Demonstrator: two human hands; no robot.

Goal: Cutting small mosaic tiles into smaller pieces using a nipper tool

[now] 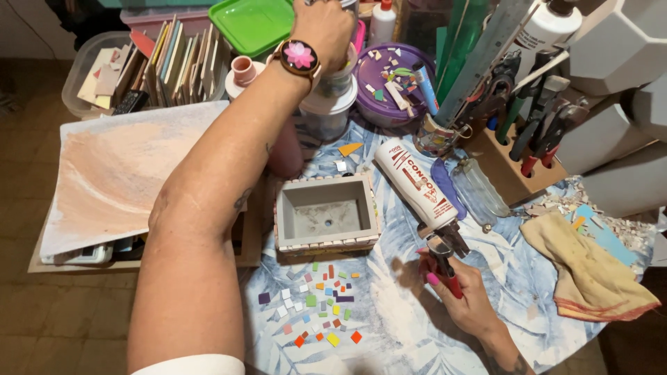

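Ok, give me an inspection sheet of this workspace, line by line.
Surface: leaf-print cloth covers the table.
Job's things: red-handled nippers; stacked tubs; square planter edged with tiles; loose coloured tiles.
Clutter: white glue bottle lying down, purple lid of shards, yellow rag, tool block.
Grippers: left hand on the stacked tubs; right hand grips the nippers.
Cables: nothing seen.
Surroundings: bin of tile sheets, tiled floor.
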